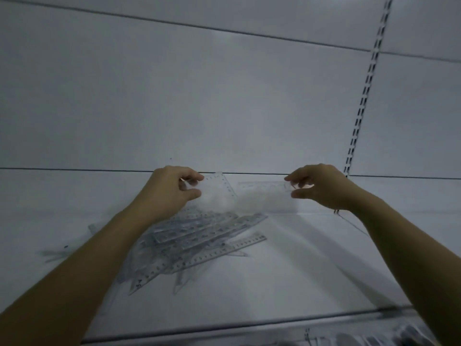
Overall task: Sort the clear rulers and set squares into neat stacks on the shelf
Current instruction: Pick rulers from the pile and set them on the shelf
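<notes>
A loose heap of clear rulers and set squares (pixel 197 243) lies on the white shelf (pixel 287 270), left of centre. Above the heap, my left hand (pixel 172 191) pinches the left end of a clear ruler (pixel 219 187), which is blurred. My right hand (pixel 321 186) pinches the right end of another clear ruler (pixel 264 187), held level near the back wall. The two held rulers point toward each other in mid-air. Both forearms reach in from the bottom corners.
The shelf's back panel (pixel 224 108) rises behind the hands. A slotted metal upright (pixel 361 108) runs down at the right. The shelf's front edge (pixel 249 325) crosses the bottom, with dark items on a lower level at bottom right (pixel 399 338).
</notes>
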Demonstrator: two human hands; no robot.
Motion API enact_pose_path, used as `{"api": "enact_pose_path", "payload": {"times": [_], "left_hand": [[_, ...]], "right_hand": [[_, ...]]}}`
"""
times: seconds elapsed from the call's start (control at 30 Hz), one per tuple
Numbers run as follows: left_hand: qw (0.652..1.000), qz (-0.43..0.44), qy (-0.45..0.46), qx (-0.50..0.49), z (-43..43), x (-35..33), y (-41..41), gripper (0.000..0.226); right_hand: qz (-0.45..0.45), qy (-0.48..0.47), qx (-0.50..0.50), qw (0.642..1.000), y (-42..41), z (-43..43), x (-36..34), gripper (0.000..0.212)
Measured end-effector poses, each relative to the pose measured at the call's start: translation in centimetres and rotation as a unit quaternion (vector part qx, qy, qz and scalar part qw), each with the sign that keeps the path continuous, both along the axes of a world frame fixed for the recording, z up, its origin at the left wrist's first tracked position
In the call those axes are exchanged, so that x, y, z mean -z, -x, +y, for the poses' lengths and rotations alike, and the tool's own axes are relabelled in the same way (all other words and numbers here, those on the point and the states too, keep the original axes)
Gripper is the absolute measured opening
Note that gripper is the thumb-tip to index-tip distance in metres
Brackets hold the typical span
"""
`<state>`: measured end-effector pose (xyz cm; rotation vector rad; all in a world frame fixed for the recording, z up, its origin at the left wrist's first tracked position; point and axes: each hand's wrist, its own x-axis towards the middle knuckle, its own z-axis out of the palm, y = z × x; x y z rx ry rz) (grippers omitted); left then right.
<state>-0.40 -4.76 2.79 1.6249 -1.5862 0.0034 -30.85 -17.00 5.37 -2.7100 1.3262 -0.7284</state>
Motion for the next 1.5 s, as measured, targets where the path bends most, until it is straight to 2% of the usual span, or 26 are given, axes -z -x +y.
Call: {"api": "enact_pose_path", "payload": {"times": [0.3,0.53,0.7,0.83,1.0,1.1,1.23,1.37,1.5], "left_hand": [[0.998,0.029,0.032,0.036,-2.9,-2.7,12.8,0.022],[0.990,0.108,0.008,0.088,-7.5,-2.0,25.8,0.023],[0.981,0.157,-0.039,0.109,-11.1,-0.7,33.6,0.006],[0.966,0.205,-0.087,0.128,-13.7,0.1,37.2,0.012],[0.945,0.247,-0.153,0.147,-16.6,0.3,39.2,0.031],[0.937,0.236,-0.206,0.157,-18.6,0.7,39.8,0.027],[0.933,0.214,-0.248,0.149,-21.4,1.8,41.3,0.025],[0.963,0.069,-0.232,0.121,-23.6,3.0,42.7,0.022],[0.969,-0.035,-0.223,0.099,-25.7,3.9,44.3,0.023]], "right_hand": [[-0.060,0.017,0.068,0.996,13.9,0.5,-1.2,0.028],[-0.085,0.028,0.162,0.983,27.3,0.1,-0.9,0.025],[-0.084,-0.002,0.184,0.979,34.9,-1.4,0.6,0.024],[-0.070,-0.032,0.197,0.977,39.0,-3.7,1.9,0.024],[-0.061,-0.048,0.189,0.979,41.6,-7.0,2.8,0.031],[-0.068,-0.047,0.197,0.977,42.7,-8.6,3.3,0.032],[-0.024,-0.065,0.213,0.975,44.5,-10.6,3.9,0.030],[0.039,-0.110,0.198,0.973,45.9,-13.2,4.6,0.029],[0.066,-0.124,0.171,0.975,47.3,-17.1,5.2,0.029]]}}
